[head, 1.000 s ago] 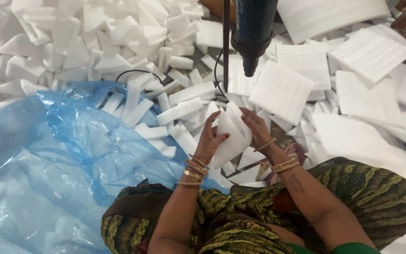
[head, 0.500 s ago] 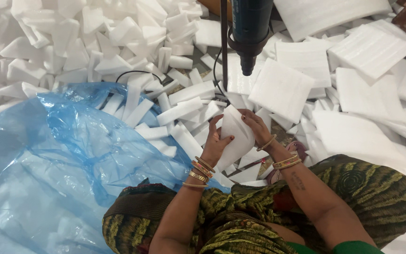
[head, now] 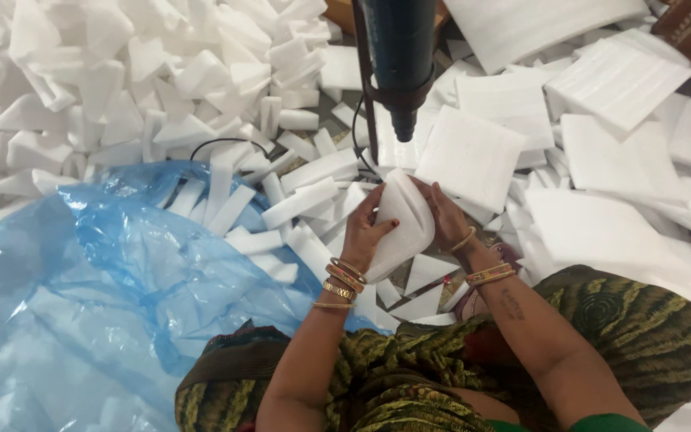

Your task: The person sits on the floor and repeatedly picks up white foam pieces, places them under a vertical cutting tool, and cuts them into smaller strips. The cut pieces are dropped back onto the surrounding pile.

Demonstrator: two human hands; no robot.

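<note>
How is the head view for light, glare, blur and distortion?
Head view: soft, even light with faint shadows; white foam pile nearly washes out; blue plastic bag shows mild sheen; hands, left and right, and folded foam sheet are sharp; dark tool looms large at top edge.

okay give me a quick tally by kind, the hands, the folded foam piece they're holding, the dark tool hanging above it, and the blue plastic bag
Hands: 2, left hand and right hand
Folded white foam piece held between them: 1
Dark hanging tool: 1
Blue plastic bag: 1
Total: 5
</note>
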